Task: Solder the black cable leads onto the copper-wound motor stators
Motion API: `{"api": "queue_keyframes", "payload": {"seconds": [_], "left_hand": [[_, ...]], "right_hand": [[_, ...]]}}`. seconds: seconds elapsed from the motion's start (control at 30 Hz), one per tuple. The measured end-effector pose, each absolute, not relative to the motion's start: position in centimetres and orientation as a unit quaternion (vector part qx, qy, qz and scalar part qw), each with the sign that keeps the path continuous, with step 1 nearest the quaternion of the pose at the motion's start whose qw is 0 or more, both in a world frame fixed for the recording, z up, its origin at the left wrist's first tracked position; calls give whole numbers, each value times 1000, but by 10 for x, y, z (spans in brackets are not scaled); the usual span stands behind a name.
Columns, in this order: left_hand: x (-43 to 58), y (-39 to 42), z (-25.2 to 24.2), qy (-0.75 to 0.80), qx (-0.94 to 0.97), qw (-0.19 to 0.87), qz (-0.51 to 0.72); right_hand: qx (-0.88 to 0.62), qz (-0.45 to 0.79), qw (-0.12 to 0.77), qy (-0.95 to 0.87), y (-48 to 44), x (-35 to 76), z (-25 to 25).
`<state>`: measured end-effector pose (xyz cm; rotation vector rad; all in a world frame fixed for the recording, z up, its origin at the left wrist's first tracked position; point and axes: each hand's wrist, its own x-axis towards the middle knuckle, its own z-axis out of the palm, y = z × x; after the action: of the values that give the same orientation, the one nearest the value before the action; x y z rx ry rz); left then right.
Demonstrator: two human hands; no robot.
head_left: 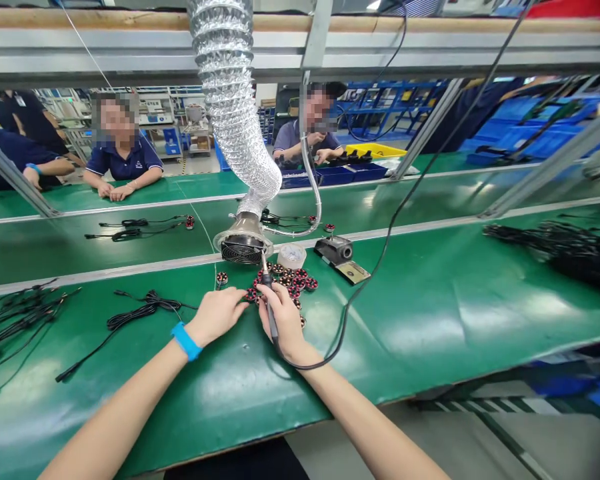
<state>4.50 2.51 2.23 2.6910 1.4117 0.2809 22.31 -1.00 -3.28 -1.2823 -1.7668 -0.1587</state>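
Observation:
My right hand [286, 319] is closed round a soldering iron [272, 321], its tip pointing up and away from me toward the fan. The fingers of my left hand [219, 315], with a blue band at the wrist, pinch a small round red-and-black motor stator [251, 294] at the near left of a cluster. Several more stators [300, 283] with copper windings lie beside and partly behind my right hand. One single stator [222, 278] sits apart on the left. The iron's black cable [341, 327] loops under my right wrist and rises to the upper right.
A foil duct [230, 87] ends in a fan hood [243, 247] just beyond the stators. Near it are a tape roll [291, 256] and a soldering iron stand [341, 259]. Black cables [143, 312] lie left, a larger cable bundle [563, 250] right. Co-workers sit across the green bench [430, 320].

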Motion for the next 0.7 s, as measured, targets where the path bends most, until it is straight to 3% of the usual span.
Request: {"api": "queue_keyframes", "payload": {"seconds": [0.4,0.53,0.7], "left_hand": [[69,33,28,424,905,-27,9],[40,23,31,396,918,23,8],[-8,5,34,467,867,142,103]], "right_hand": [[-494,-88,508,-701,-21,231,-36],[-472,-56,503,-722,-27,226,-35],[-421,89,446,-785,-33,212,-29]]}}
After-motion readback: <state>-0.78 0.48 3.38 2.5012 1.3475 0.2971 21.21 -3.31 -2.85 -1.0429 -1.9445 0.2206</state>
